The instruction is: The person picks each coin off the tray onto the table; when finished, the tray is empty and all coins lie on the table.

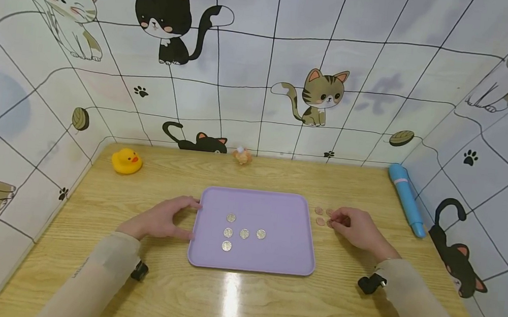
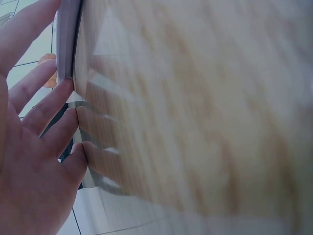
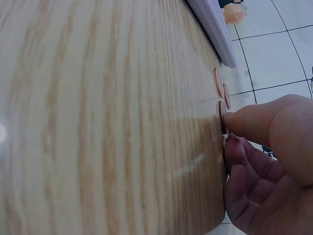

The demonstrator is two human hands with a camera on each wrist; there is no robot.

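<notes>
Right then, the right hand (image 1: 359,230) sat on the wooden surface (image 1: 240,300) just right of the tray (image 1: 290,256), thumb and forefinger pinched on a copper coin (image 1: 331,223) at the edge of a small cluster. The right wrist view showed the same: fingertips (image 3: 234,122) closed on the coin's (image 3: 222,113) rim, with two more coppers (image 3: 218,82) lying flat just beyond it. From the head view, those loose coppers (image 1: 319,216) lay near the tray's right edge, apart from it.

Over on the other side, the left hand (image 1: 166,217) rested against the tray's left rim, fingers straight and relaxed, tips touching the edge. The left wrist view confirmed it: fingers (image 2: 44,105) laid along the tray's (image 2: 66,39) side, nothing gripped.

Inside the lilac tray lay five silver coins (image 1: 244,233), three down the left in a column and two more running right from the middle one.

At the back of the surface stood a yellow duck (image 1: 127,161) on the left, a small orange toy (image 1: 242,155) by the wall in the middle, and a blue tube (image 1: 405,197) along the right wall.
</notes>
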